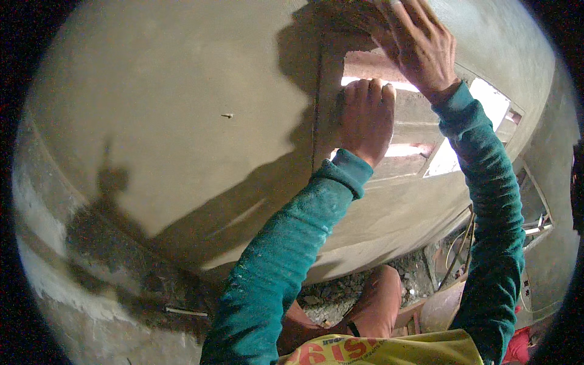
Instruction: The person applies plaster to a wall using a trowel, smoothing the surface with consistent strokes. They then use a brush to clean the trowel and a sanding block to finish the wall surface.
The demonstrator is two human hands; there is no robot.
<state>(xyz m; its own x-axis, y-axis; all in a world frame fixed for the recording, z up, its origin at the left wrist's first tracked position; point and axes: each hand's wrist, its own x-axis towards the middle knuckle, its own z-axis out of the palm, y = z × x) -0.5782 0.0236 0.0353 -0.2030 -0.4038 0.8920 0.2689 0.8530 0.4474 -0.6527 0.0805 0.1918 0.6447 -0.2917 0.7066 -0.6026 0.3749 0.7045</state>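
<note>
Grey wall (170, 73); slats (416, 131) behind left hand (368, 118)

Wall (182, 140) in front of me. Window (328, 52) with slats (417, 131) in wall, to right. My left hand (368, 121) in front of slats. My right hand (424, 52) higher and more to right, over window's top part. Gap (443, 161) just right of slats. Nail (227, 115) in wall, well left of window. My shadow (237, 198) on wall, below nail. My knee (384, 289) low down, under window. Rubble (413, 269) on both sides of knee, below wall. Stick (186, 312) low down, left of knee.
</note>
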